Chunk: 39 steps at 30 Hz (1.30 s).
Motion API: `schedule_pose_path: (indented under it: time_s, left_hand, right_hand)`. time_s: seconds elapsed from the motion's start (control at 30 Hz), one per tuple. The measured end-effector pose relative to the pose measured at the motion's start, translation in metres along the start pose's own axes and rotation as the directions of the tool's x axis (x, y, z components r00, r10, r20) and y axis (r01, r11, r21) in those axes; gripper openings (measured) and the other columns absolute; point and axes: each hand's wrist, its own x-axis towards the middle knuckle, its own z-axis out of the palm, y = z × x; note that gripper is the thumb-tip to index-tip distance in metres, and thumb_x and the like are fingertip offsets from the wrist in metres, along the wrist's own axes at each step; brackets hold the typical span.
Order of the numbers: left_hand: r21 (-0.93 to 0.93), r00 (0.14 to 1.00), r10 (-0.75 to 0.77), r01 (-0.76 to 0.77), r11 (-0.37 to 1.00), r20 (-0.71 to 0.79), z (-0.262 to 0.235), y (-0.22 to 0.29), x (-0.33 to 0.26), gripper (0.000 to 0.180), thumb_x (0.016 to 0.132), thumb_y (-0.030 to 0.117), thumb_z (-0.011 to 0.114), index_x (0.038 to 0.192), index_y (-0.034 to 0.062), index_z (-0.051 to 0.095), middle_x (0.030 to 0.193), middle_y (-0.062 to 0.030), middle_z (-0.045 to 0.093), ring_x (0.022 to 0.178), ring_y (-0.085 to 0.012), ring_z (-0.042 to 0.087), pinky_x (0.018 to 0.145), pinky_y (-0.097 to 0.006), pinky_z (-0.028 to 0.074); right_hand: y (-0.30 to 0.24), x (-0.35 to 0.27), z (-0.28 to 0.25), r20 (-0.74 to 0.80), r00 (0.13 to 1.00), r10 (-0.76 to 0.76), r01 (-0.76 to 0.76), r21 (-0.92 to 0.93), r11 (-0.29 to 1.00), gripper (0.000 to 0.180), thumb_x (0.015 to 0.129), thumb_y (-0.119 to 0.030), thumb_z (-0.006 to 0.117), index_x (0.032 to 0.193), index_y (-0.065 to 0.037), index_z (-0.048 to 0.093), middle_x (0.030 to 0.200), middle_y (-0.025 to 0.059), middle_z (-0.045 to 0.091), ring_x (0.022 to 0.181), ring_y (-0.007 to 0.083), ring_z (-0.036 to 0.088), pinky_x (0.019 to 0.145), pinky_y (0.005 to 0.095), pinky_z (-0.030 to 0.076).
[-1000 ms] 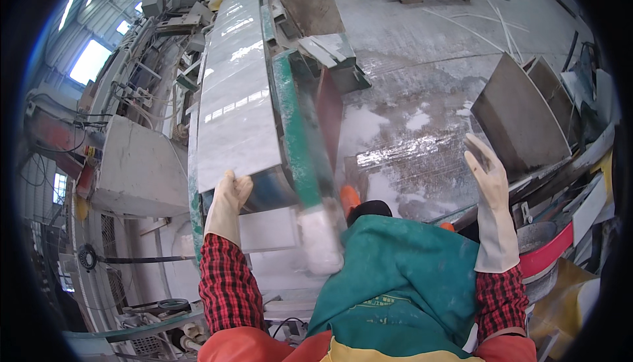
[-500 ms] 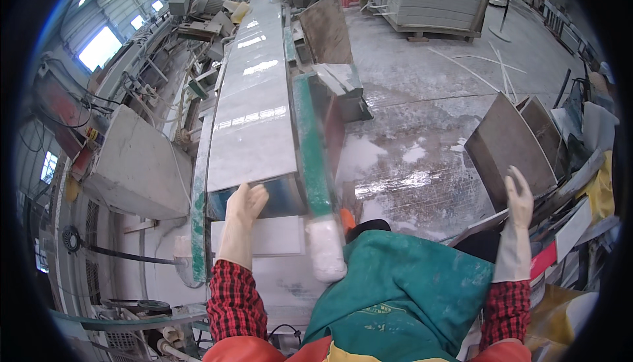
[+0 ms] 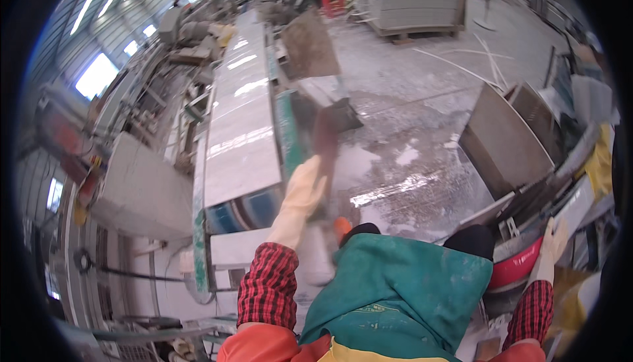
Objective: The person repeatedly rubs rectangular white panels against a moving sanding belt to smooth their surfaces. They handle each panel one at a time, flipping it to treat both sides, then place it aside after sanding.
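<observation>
Stone slab (image 3: 241,131), long and polished, lies on the desk (image 3: 201,230) ahead, looking heavy, stiff and slick, best gripped at its near edge; my left fingers (image 3: 304,187) curl loosely beside it, my right (image 3: 552,246) I cannot tell.

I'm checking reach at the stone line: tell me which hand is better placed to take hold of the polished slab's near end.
Left. The left hand is raised beside the polished slab, close to its green edge. The right hand is low at the far side, by a red curved part.
</observation>
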Motion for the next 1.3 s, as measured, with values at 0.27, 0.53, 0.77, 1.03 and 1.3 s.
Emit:
schedule_pose_path:
  time_s: [0.27, 0.53, 0.77, 1.03, 1.3]
  left_hand:
    - [0.163, 0.995, 0.058, -0.043, 0.986, -0.087, 0.029, -0.012, -0.008, 0.045, 0.085, 0.005, 0.065, 0.129, 0.0028, 0.055, 0.119, -0.0223, 0.06, 0.11, -0.0444, 0.054, 0.097, -0.05, 0.045]
    - [0.123, 0.997, 0.048, -0.041, 0.992, -0.061, 0.033, -0.004, 0.0, 0.044, 0.085, 0.003, 0.064, 0.128, 0.0003, 0.056, 0.121, -0.0224, 0.059, 0.11, -0.044, 0.053, 0.098, -0.049, 0.044]
    - [0.118, 0.998, 0.036, -0.03, 0.993, -0.052, 0.032, -0.009, -0.002, 0.045, 0.083, 0.003, 0.066, 0.127, -0.0011, 0.057, 0.12, -0.0231, 0.06, 0.112, -0.044, 0.054, 0.099, -0.049, 0.045]
    - [0.094, 0.997, 0.05, -0.044, 0.995, -0.062, 0.037, -0.016, -0.004, 0.046, 0.083, 0.004, 0.067, 0.128, -0.001, 0.057, 0.122, -0.0232, 0.06, 0.113, -0.0439, 0.054, 0.1, -0.049, 0.044]
    - [0.092, 0.998, 0.035, -0.03, 0.995, -0.058, 0.035, -0.014, -0.006, 0.047, 0.082, 0.004, 0.068, 0.127, -0.0002, 0.056, 0.121, -0.023, 0.06, 0.113, -0.0441, 0.054, 0.1, -0.049, 0.044]
  right_hand:
    - [-0.036, 0.008, -0.041, -0.128, 0.991, 0.048, -0.04, 0.068, 0.997, 0.05, 0.096, -0.048, 0.058, 0.114, -0.002, 0.067, 0.116, 0.0194, 0.067, 0.113, 0.0396, 0.06, 0.098, 0.0466, 0.047]
    - [-0.051, 0.017, -0.055, -0.092, 0.973, 0.211, -0.213, -0.007, 0.977, 0.049, 0.095, -0.045, 0.06, 0.125, -0.007, 0.066, 0.125, 0.019, 0.066, 0.116, 0.0366, 0.062, 0.099, 0.0472, 0.048]
    - [-0.04, 0.012, -0.042, -0.167, 0.984, 0.07, -0.079, -0.053, 0.995, 0.047, 0.093, -0.037, 0.062, 0.129, -0.007, 0.063, 0.13, 0.0144, 0.064, 0.122, 0.0332, 0.059, 0.101, 0.045, 0.046]
    - [-0.053, 0.003, -0.052, -0.193, 0.976, 0.105, -0.116, -0.05, 0.992, 0.044, 0.09, -0.036, 0.065, 0.125, -0.009, 0.063, 0.125, 0.0112, 0.065, 0.117, 0.0319, 0.059, 0.099, 0.0453, 0.046]
    - [-0.043, 0.0, -0.034, -0.228, 0.97, 0.083, -0.09, -0.019, 0.996, 0.047, 0.088, -0.035, 0.067, 0.126, -0.006, 0.064, 0.127, 0.0129, 0.064, 0.118, 0.0323, 0.058, 0.101, 0.0443, 0.045]
